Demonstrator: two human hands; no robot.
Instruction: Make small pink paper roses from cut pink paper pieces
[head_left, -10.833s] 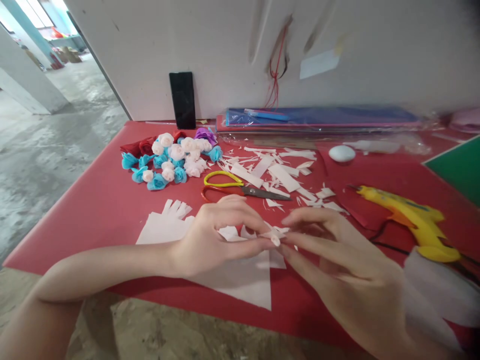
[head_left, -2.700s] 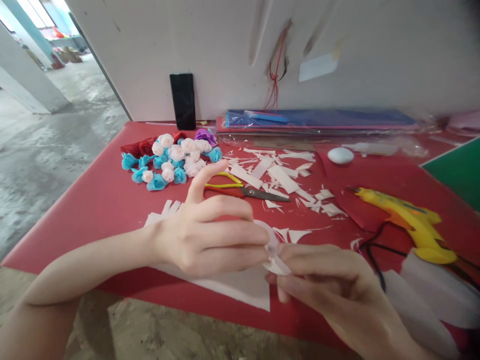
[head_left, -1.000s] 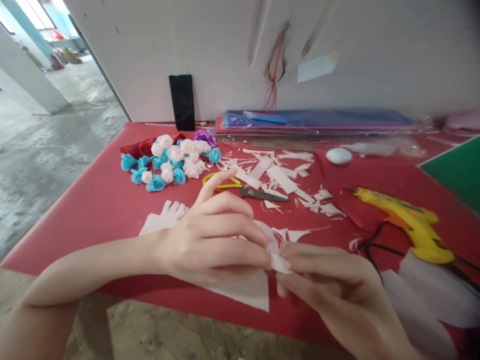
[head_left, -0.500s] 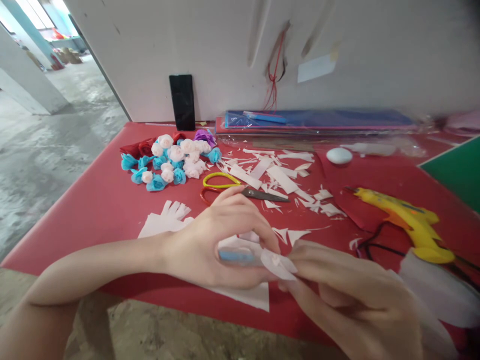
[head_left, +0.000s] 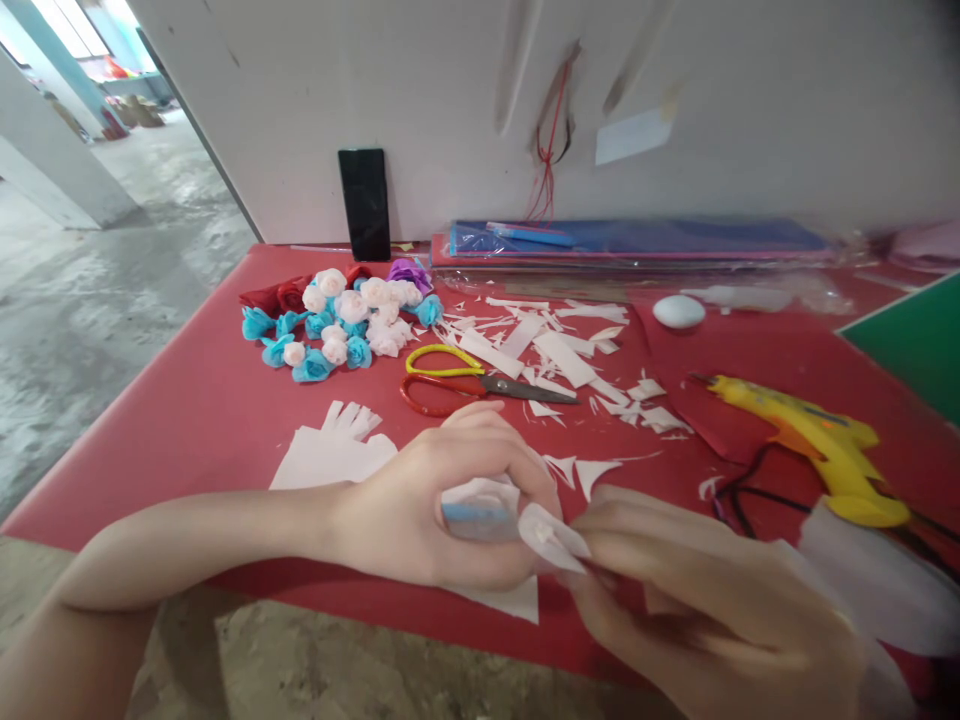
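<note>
Near the table's front edge, my left hand [head_left: 450, 500] is curled in a pinch on a small piece of white paper, rolled like a flower bud [head_left: 551, 540]. The tips of my right hand [head_left: 705, 590] press the bud's right side, with thumb and fingers closed on its paper edge. Inside the curl of my left fingers shows a blue and whitish thing [head_left: 480, 512] whose kind I cannot make out. White paper sheets [head_left: 334, 455] lie partly under my left hand and forearm. Just beyond that hand are scissors [head_left: 480, 385] with yellow and red handles.
Blue, white, red and purple paper flowers [head_left: 337, 325] cluster at the back left. White paper scraps [head_left: 555, 350] are strewn mid-table. A yellow glue gun [head_left: 810, 440] lies right, near a white egg-shaped object [head_left: 678, 312]. A black phone [head_left: 365, 205] leans on the wall.
My left hand has lowered slightly, uncovering more of the scissors' red handle. My right hand has shifted a little right and down, and the paper bud has turned slightly.
</note>
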